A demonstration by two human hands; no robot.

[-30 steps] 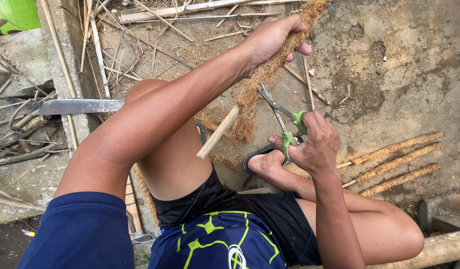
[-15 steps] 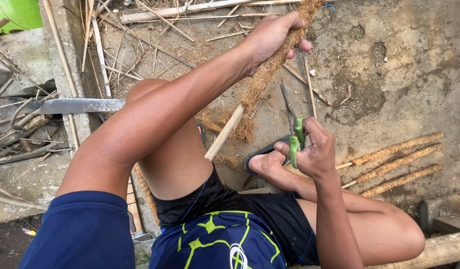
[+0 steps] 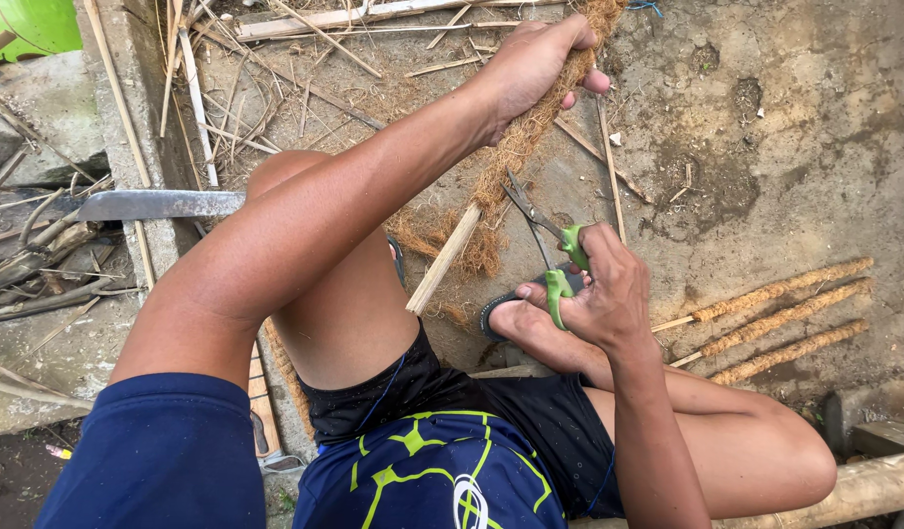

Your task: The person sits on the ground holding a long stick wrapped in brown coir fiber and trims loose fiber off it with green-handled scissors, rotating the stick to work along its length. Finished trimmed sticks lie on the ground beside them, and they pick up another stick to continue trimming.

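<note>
rough fibre-wrapped stick (image 3: 530, 137), green plastic-handled scissors (image 3: 555, 260)

Your left hand (image 3: 530, 64) sits at the top of the view, above your right hand (image 3: 609, 294), around the brown fibre-wrapped bamboo stick (image 3: 516, 162), which slants down toward your knee. The green-handled metal scissors (image 3: 550, 245) lie just right of that stick. Three fibre-wrapped sticks (image 3: 780, 318) lie side by side on the concrete ground (image 3: 795, 127) at your right. A long grey metal blade (image 3: 158, 204) rests on the ledge at your left.
</note>
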